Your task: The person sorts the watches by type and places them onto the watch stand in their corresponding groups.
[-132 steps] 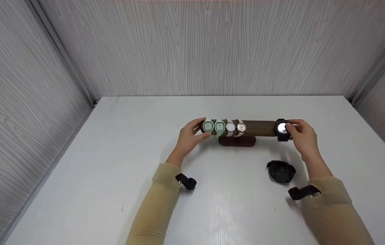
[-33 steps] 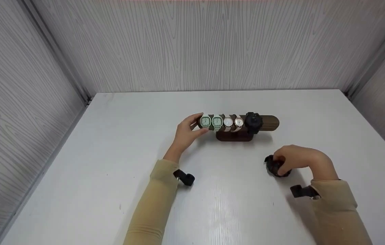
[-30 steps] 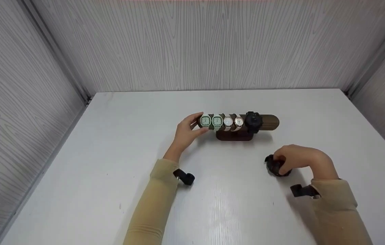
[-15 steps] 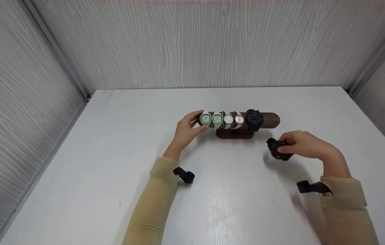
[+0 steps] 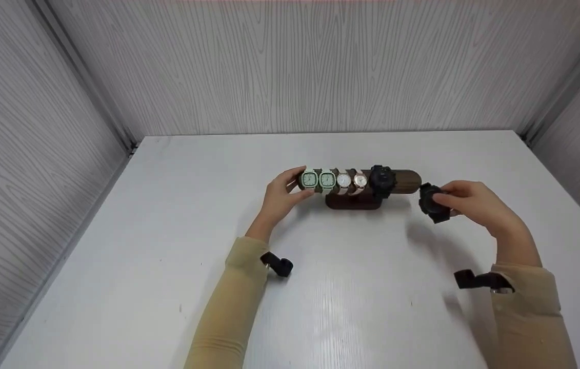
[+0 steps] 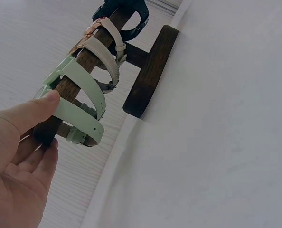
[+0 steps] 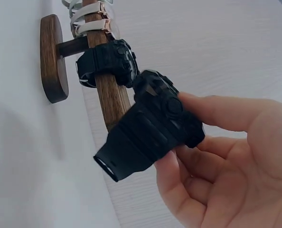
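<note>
At the left end of a dark wooden watch stand, my left hand grips the bar between thumb and fingers. Along the bar sit two mint-green watches, a white-faced watch, a rose-gold watch and a black watch. My right hand pinches a second black watch by its case, just off the bar's right end. In the right wrist view this held watch overlaps the bar's tip, its closed strap pointing down-left.
The stand's base rests on a white table. Pale wood-grain panels rise behind and at both sides. A small black camera mount is strapped at each wrist.
First, the other black watch slid leftward along the bar and was let go. My right hand then picked the second black watch off the table and raised it to the bar's right end.
</note>
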Demonstrator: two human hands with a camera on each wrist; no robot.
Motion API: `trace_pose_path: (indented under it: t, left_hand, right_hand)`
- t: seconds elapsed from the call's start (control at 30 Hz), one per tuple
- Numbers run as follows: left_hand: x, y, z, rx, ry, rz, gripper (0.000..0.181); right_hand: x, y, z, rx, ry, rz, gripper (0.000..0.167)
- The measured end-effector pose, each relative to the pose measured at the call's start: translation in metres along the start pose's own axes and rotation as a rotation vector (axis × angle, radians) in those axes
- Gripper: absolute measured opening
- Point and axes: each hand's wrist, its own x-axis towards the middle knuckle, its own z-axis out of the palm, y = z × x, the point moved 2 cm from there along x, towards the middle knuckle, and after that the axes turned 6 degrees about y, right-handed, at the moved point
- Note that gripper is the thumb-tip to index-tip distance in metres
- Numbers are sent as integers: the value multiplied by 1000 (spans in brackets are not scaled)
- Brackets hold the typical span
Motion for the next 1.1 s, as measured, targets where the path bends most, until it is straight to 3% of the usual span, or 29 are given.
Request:
trace_pose_path:
  t: [0.27, 0.5, 0.6, 0.8, 1.1]
  left_hand:
    - [0, 2, -1, 14, 7, 10, 61]
    - [0, 1, 0, 19, 5, 7, 61]
    - [0, 0, 0, 21, 4, 1, 61]
    - [1, 0, 0, 16, -1, 2, 60]
    - [0, 0, -1, 9, -5, 14, 60]
  right_hand:
    - [9, 14, 2, 181, 177, 8, 58]
    - [23, 22, 21, 529, 302, -11, 51]
    - [27, 25, 27, 614, 339, -1, 51]
    - [31, 28, 35, 631, 403, 42, 60]
    - [37, 23, 46, 620, 480, 113, 60]
